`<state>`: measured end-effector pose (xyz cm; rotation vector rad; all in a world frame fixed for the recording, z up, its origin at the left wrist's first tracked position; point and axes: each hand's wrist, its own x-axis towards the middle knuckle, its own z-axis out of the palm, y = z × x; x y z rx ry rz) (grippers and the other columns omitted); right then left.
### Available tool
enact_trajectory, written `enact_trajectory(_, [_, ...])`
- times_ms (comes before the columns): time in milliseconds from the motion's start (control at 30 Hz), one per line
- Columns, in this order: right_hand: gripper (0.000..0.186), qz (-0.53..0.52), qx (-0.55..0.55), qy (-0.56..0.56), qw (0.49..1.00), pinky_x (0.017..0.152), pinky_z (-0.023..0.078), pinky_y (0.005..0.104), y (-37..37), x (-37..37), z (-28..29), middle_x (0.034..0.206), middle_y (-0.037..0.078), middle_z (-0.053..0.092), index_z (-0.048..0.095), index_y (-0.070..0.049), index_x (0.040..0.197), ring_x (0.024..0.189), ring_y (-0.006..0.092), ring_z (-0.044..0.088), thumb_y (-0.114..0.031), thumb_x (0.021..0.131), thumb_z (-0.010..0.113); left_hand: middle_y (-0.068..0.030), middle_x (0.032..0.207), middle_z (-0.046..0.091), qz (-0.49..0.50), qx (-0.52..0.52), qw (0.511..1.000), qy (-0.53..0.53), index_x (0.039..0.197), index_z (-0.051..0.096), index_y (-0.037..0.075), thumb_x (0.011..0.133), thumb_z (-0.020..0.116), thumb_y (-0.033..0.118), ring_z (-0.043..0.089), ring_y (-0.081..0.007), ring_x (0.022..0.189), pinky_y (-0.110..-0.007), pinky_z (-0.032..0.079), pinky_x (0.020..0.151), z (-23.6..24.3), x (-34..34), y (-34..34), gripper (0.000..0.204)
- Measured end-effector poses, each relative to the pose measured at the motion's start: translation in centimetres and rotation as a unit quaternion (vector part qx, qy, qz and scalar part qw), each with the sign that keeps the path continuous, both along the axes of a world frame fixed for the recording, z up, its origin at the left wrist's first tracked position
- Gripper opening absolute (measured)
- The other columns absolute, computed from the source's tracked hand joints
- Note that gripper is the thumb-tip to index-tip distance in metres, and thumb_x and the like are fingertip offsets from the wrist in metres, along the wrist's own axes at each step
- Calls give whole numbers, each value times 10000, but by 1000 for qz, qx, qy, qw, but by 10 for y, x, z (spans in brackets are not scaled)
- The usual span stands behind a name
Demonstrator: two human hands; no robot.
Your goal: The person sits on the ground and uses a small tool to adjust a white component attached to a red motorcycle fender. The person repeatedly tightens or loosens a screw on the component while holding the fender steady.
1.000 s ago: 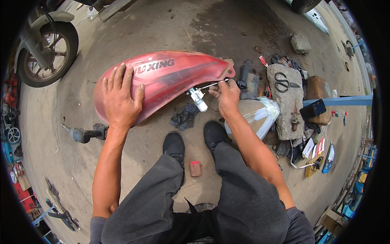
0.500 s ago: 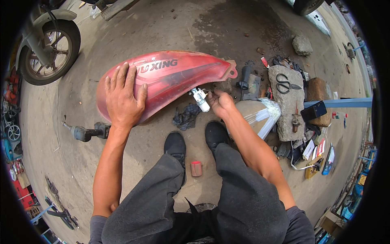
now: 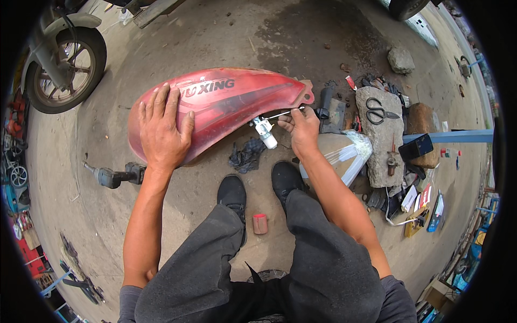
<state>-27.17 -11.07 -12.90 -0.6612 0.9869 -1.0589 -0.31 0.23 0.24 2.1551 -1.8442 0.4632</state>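
A red motorcycle fuel tank [image 3: 237,102] lies on its side on the ground in front of me. My left hand [image 3: 164,129] rests flat on its left end, fingers spread. Under the tank's lower edge sticks out a silver fuel tap [image 3: 262,127] with a white cup at its bottom. Pinched in my right hand [image 3: 302,129] is a thin silver rod-like tool [image 3: 280,114], its far end reaching the top of the tap. Whether that end grips a fastener is too small to tell. A dark crumpled rag [image 3: 246,155] lies just below the tap.
A cordless power tool [image 3: 116,175] lies left of the tank. Right of my hand are a plastic-wrapped piece [image 3: 328,148] and a stone slab [image 3: 381,156] with scissors [image 3: 380,111] and a phone [image 3: 417,146] near it. A red cylinder [image 3: 260,223] stands between my feet.
My right hand has moved slightly up and right and turned, so the thin tool now shows clearly between it and the fuel tap. My left hand stays on the tank.
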Motion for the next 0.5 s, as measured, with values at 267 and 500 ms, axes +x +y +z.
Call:
enact_trajectory(267, [147, 65, 346, -232, 907, 663, 591, 280, -13, 2, -68, 1005, 131, 614, 505, 50, 1100, 798, 212, 647, -34, 1004, 431, -132, 1414, 507, -5, -2, 1000, 5, 1319, 572, 65, 847, 636, 309, 444, -316, 1325, -514, 265, 1146, 0, -2, -3, 535])
enact_trajectory(500, [176, -10, 175, -94, 980, 645, 595, 293, -5, -4, -38, 1002, 122, 613, 506, 44, 1112, 790, 193, 653, -88, 998, 482, -133, 1413, 507, -2, -2, 1000, 2, 1315, 574, 63, 846, 634, 304, 443, -315, 1326, -513, 265, 1145, -1, 1, 0, 531])
